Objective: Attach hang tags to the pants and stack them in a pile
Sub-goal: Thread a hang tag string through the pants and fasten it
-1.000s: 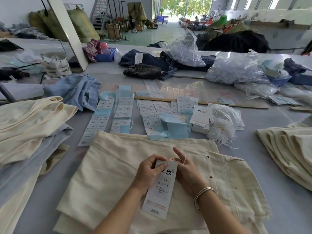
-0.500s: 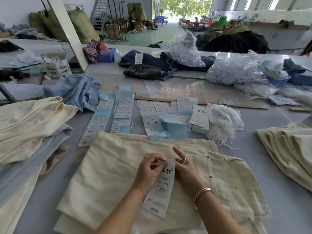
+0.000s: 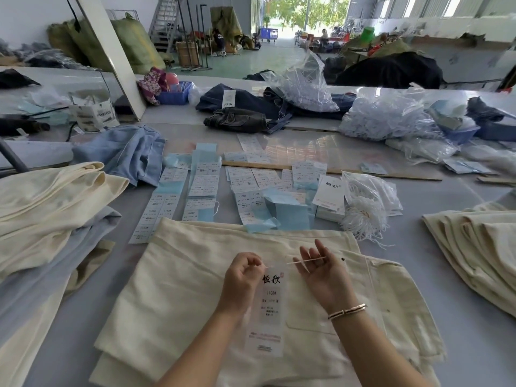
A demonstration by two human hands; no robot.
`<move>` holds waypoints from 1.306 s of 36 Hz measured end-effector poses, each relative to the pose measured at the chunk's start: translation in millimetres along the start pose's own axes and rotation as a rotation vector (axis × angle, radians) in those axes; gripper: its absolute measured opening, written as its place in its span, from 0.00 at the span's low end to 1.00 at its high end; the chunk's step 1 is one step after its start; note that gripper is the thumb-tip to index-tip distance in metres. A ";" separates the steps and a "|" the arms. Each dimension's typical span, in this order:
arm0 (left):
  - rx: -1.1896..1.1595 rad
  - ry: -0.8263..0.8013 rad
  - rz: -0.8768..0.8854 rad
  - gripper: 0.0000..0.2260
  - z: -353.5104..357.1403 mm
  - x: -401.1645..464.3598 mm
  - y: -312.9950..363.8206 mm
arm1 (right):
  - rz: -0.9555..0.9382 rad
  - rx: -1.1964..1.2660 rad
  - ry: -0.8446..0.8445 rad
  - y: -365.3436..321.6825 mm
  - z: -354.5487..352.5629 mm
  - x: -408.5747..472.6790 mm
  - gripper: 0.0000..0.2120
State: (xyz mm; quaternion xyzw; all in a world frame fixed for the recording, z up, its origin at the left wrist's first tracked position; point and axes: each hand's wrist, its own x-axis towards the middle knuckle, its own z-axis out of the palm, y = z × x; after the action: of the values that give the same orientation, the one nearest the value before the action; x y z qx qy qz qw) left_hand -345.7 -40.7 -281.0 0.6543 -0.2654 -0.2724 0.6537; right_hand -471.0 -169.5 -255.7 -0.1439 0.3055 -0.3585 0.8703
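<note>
With my left grip (image 3: 244, 277) pinching the string (image 3: 305, 260) and my right grip (image 3: 321, 272) apart, string across its fingers (image 3: 321, 252), I'd pull evenly to cinch the hang tag (image 3: 269, 303) snug.

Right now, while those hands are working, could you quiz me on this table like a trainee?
1. True or false: the hang tag lies on blue jeans.
2. The left hand pinches: A) the white string B) a pen C) scissors.
3. Fill in: the right hand has a ____ on its wrist.
Key: 1 false, it lies on cream pants. 2 A. 3 bracelet.
</note>
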 end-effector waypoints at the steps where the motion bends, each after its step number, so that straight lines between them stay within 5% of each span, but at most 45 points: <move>1: 0.028 0.001 0.013 0.03 0.8 0.0 0.6 | 0.003 0.010 -0.008 -3.0 -0.8 0.1 0.10; 7: 0.295 -0.191 0.000 0.05 1.9 12.5 11.3 | -0.015 -0.096 -0.017 -13.6 -3.2 -0.5 0.09; 11: 0.517 -0.149 0.108 0.05 4.1 26.0 34.4 | -0.236 -0.658 -0.112 -13.9 -1.0 -14.7 0.11; 16: 0.375 -0.284 0.099 0.05 22.5 28.3 59.7 | -0.423 -1.289 -0.220 -9.4 7.8 -28.2 0.07; 27: 0.169 -0.411 -0.080 0.02 83.8 19.7 52.1 | -0.448 -0.938 0.051 -39.4 -16.7 -43.8 0.08; 30: 0.290 -0.449 -0.026 0.03 107.5 15.6 39.7 | -0.436 -0.801 0.125 -66.1 -27.4 -47.0 0.05; 37: 0.807 -0.457 0.405 0.10 175.3 15.3 34.9 | -0.461 -0.673 0.410 -88.8 -70.9 -37.0 0.06; 47: 0.915 -0.479 0.305 0.12 217.9 25.8 37.9 | -0.585 -0.852 0.534 -88.0 -74.4 -21.1 0.07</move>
State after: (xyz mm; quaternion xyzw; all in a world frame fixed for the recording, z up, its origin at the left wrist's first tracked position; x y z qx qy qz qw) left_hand -480.3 -213.9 -242.7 0.7458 -0.5908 -0.1724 0.2549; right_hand -577.1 -218.5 -262.7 -0.4644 0.5793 -0.4536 0.4930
